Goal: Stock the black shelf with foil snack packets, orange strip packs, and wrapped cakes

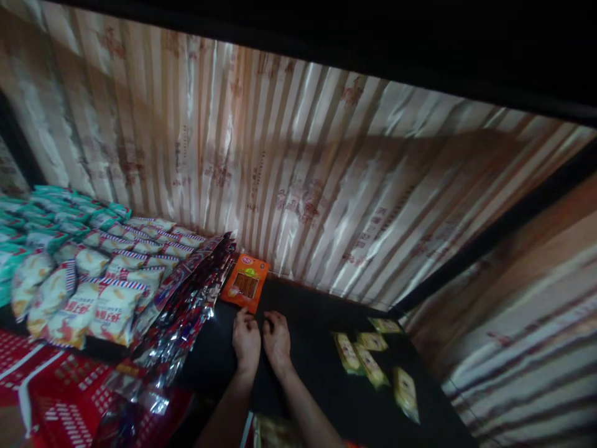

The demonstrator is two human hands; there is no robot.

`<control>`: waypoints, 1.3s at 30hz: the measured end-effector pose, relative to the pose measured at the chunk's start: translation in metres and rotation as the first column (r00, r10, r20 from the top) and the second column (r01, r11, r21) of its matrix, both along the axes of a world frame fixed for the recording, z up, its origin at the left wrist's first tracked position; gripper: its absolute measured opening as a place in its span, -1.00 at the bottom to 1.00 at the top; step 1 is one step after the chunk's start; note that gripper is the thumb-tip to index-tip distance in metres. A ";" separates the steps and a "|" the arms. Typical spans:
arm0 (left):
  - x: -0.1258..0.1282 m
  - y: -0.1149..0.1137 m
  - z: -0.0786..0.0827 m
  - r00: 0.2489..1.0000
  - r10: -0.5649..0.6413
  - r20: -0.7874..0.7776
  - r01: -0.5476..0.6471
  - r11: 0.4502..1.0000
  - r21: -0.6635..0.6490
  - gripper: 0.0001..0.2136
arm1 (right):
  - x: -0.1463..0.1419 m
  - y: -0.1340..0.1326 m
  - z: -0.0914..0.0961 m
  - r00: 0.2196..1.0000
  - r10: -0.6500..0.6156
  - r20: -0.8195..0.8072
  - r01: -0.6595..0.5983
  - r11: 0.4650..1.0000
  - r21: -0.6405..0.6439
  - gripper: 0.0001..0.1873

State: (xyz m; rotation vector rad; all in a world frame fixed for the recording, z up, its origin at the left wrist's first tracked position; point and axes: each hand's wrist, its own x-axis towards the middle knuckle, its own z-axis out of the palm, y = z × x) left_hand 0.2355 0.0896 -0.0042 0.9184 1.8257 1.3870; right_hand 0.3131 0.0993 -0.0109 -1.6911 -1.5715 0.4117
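Observation:
An orange snack packet (245,283) with a clear window showing brown strips lies at the back of a black tabletop (310,348), against the curtain. At its lower edge, my left hand (246,342) has its fingers curled over the packet's border. Just to the right, my right hand (277,339) rests on the table, its fingers bent inward and apart from the packet. Nothing shows in that hand, though its fingertips are partly hidden. A stack of shiny red and silver packets (186,311) stands left of the orange one.
Rows of white snack bags (112,311) and green bags (65,214) fill the left side. A red perforated basket (69,386) is at the lower left. Several small yellow packets (372,364) lie on the right. A pleated plastic curtain (289,168) closes off the back.

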 end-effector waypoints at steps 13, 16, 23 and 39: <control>0.052 -0.158 -0.028 0.643 -0.540 -0.543 0.708 0.689 0.153 -0.61 | 0.073 -0.161 -0.004 0.997 -0.006 -0.080 0.011 0.998 0.061 -0.60; 0.065 -0.192 -0.042 0.448 -0.587 -0.674 0.829 0.555 0.067 -0.58 | 0.095 -0.202 -0.010 0.997 -0.074 -0.005 0.074 0.996 0.045 -0.59; 0.094 -0.224 -0.039 0.323 -0.486 -0.812 0.887 0.456 0.080 -0.59 | 0.153 -0.252 -0.033 0.894 -0.348 0.281 0.376 0.925 -0.050 -0.45; 0.135 -0.238 -0.040 0.314 -0.673 -0.670 0.816 0.552 -0.172 -0.65 | 0.182 -0.275 -0.029 0.948 -0.161 0.274 0.266 0.874 -0.407 -0.48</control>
